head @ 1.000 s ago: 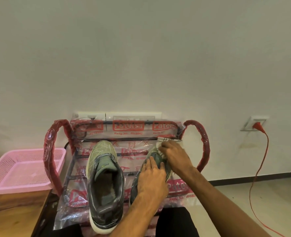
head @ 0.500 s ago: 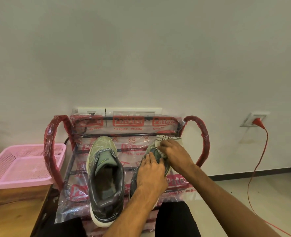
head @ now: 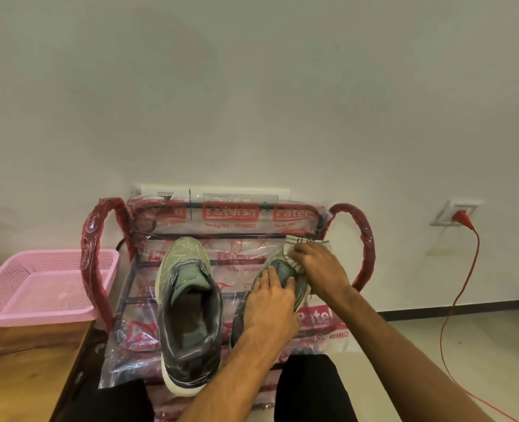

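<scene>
Wiping a shoe (head: 282,267) at the right end of the rack (head: 366,239), toe toward the wall. Held from above by the left hand (head: 271,306), with fingers and thumb curled over the tongue to steady it. Rubbed at the toe with a cloth (head: 294,240), bunched in the right hand (head: 320,266). Judged mid-wipe. Next, probably working the cloth down the side, calling for a firm hold to avoid slipping on the plastic wrap. Just left, a second shoe (head: 188,303). Further left, a pink basket (head: 36,315) on a wooden surface (head: 23,370). On the wall at right, a socket (head: 456,213) – red cord (head: 462,284) trailing to the floor.
</scene>
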### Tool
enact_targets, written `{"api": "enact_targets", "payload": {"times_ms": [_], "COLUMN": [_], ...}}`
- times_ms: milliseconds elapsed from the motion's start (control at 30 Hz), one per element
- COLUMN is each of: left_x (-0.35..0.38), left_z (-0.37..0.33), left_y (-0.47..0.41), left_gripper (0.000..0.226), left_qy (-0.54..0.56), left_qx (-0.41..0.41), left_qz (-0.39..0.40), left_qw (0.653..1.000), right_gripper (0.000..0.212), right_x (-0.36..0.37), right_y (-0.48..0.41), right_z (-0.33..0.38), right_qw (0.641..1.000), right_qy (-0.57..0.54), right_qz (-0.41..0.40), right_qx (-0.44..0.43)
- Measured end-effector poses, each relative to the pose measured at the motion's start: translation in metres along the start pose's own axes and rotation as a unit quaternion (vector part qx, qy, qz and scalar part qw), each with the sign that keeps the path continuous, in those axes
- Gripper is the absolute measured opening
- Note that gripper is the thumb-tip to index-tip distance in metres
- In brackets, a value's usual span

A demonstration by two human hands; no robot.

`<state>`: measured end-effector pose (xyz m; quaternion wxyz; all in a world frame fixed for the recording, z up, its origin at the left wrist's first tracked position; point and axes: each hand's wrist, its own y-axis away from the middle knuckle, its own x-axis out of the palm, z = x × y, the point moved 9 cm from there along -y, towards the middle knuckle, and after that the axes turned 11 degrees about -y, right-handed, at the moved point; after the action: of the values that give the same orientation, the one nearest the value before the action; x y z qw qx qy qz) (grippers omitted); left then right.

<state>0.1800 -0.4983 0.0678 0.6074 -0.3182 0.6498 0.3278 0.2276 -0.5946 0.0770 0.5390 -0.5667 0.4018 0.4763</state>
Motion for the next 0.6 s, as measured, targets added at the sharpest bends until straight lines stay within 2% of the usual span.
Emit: {"api": "enact_targets", "payload": {"times_ms": [100,233,433,600], "left_x": [0.0,-0.001,-0.001,0.0], "left_z": [0.0,0.006,0.002,0.006], "left_y": [0.0,0.0,-0.001,0.001], "left_gripper": [0.07,0.067,0.068,0.068], "left_qy": [0.002,0.007,0.009,0.009], "left_qx": [-0.001,-0.015,-0.006,-0.017], "left_qz": [-0.001,-0.005,-0.012,-0.012], "left_qw": [1.0,1.0,1.0,1.0], "right_gripper": [0.053,0.047,0.051,0.05], "right_x": [-0.003,0.003,-0.002,0.006], "right_y": [-0.009,-0.002,-0.006,0.003], "right_z": [0.001,0.026,-0.001,0.021], "right_qw": [0.999,1.0,0.997,0.999], "right_qy": [-0.003,-0.023,-0.032,-0.045], "right_qz": [-0.008,-0.009,-0.034,-0.012], "right_qx": [0.032,-0.013,0.063,-0.01]}}
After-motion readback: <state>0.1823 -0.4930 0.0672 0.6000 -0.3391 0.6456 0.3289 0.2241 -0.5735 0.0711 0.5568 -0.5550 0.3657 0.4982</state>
